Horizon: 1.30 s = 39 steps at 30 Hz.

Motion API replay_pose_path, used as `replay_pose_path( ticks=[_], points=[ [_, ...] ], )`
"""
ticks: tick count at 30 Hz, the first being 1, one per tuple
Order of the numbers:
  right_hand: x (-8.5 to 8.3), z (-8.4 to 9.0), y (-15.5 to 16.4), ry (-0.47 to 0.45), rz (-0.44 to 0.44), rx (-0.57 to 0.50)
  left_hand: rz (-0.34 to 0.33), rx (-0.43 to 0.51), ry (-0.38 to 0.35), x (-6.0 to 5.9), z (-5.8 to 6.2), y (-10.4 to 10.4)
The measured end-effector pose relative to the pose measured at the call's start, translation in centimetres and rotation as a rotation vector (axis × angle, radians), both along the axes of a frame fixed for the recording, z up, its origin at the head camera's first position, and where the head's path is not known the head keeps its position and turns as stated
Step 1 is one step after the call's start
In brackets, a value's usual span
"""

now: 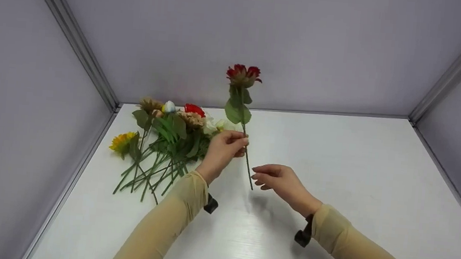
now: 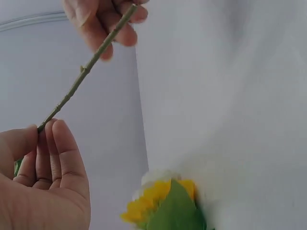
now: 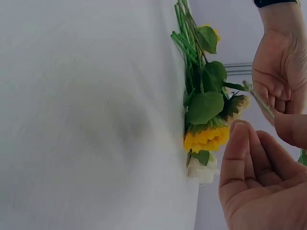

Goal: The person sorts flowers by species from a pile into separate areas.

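**Red rose held upright over the white table**

The left hand (image 1: 224, 147) has the red rose (image 1: 243, 75) up off the table (image 1: 355, 178), fingers and thumb curled around the thin green stem (image 1: 247, 164) about halfway down. The bloom sits at the top, dark red with curled petal tips and a greenish base, and two broad green leaves (image 1: 237, 110) hang just below it. The stem runs nearly upright, leaning slightly, its lower end hanging free above the table surface.

The right hand (image 1: 278, 179) hovers just beside that lower end, fingers loosely bent and apart, gripping nothing; whether a fingertip brushes the stem is hard to tell from the head view.

Off to the left lies a bunch of artificial flowers (image 1: 162, 140) flat on the table, stems fanned toward the person, a sunflower (image 1: 122, 141) at its left edge, a red bloom and pale ones at the far side.

The left wrist view picks up what the head view misses: small nubs along the stem (image 2: 86, 69), pale green and bare, running from the near fingers up to the other hand's fingertips (image 2: 103, 40). The right wrist view gives the bunch side-on, the sunflower (image 3: 207, 137) and a white bloom (image 3: 201, 168) stacked against the table, and the right hand's open palm (image 3: 264, 187).
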State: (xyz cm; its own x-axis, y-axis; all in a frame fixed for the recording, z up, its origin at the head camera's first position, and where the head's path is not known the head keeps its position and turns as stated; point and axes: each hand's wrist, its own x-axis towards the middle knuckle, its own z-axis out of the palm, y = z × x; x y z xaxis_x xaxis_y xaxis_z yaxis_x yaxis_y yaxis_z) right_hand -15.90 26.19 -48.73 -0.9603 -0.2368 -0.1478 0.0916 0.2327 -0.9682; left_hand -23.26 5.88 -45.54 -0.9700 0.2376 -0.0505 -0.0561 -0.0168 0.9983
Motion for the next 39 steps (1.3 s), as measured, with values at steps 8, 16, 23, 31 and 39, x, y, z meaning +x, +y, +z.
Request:
replay_pose_path(
  ticks=[8, 16, 23, 31, 39],
  points=[
    [0.6, -0.8, 0.3, -0.024, -0.086, -0.056, -0.07, 0.057, -0.014, 1.0, -1.1, 2.9],
    [1.4, -1.1, 0.7, -0.029, -0.099, -0.051, -0.058, 0.12, -0.074, 1.1, -0.7, 3.3],
    [1.9, -1.1, 0.8, -0.046, -0.06, -0.081, 0.009, 0.183, -0.19, 1.0, -0.8, 3.1],
    [1.4, -1.1, 0.9, -0.057, -0.105, -0.092, -0.011, 0.135, -0.146, 1.3, -1.2, 3.6],
    [0.4, -1.2, 3.2, 0.006, -0.183, -0.032, -0.116, 0.031, -0.06, 1.7, -1.6, 5.1]
  ],
)
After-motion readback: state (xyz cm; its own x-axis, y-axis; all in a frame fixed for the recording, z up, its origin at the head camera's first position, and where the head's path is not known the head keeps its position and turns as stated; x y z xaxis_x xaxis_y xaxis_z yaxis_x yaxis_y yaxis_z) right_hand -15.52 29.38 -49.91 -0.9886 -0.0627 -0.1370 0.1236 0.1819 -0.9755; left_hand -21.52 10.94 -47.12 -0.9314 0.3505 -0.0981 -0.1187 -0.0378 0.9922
